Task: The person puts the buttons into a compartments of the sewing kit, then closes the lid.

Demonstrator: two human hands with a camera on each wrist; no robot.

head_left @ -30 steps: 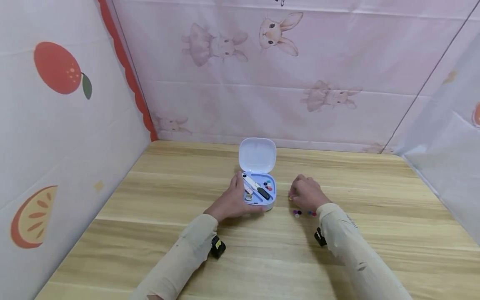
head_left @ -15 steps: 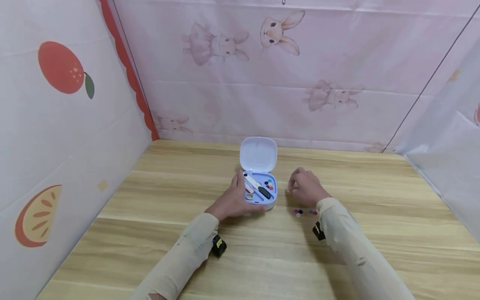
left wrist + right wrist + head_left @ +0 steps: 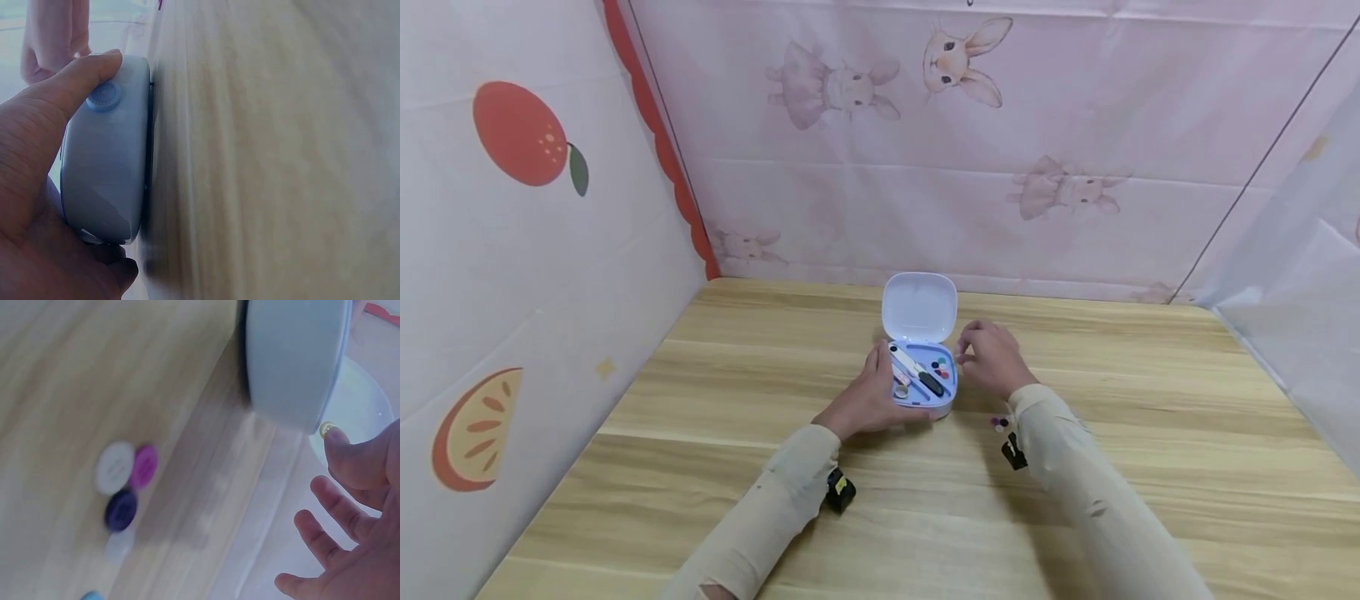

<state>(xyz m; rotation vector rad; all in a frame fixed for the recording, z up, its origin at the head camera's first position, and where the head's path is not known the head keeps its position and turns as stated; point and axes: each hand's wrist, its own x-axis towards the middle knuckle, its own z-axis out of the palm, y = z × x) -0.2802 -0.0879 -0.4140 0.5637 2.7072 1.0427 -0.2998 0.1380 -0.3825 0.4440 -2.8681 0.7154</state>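
Observation:
A small pale-blue sewing box [image 3: 950,402] stands on the table, its lid [image 3: 920,306] raised at the back. My left hand [image 3: 867,402] grips it by the left side and front, the thumb lying beside a round blue catch [image 3: 104,96]. Inside are a white tool with a black end [image 3: 917,371], a metal ring-like piece [image 3: 902,391] and several buttons [image 3: 941,367] in the right compartment. At the box's right edge is my right hand [image 3: 996,358]. Its thumb and a mostly hidden finger pinch a tiny yellow button [image 3: 325,429]; the other fingers are spread.
Loose buttons lie on the wooden table [image 3: 850,533] right of the box: a white button [image 3: 115,467], a magenta button [image 3: 145,466], a dark blue button [image 3: 121,509] and others. Printed cloth walls [image 3: 850,208] border the table at the back and sides.
My right hand has risen from the table near the loose buttons and moved left to the box's right edge, carrying the yellow button. My left hand stays on the box.

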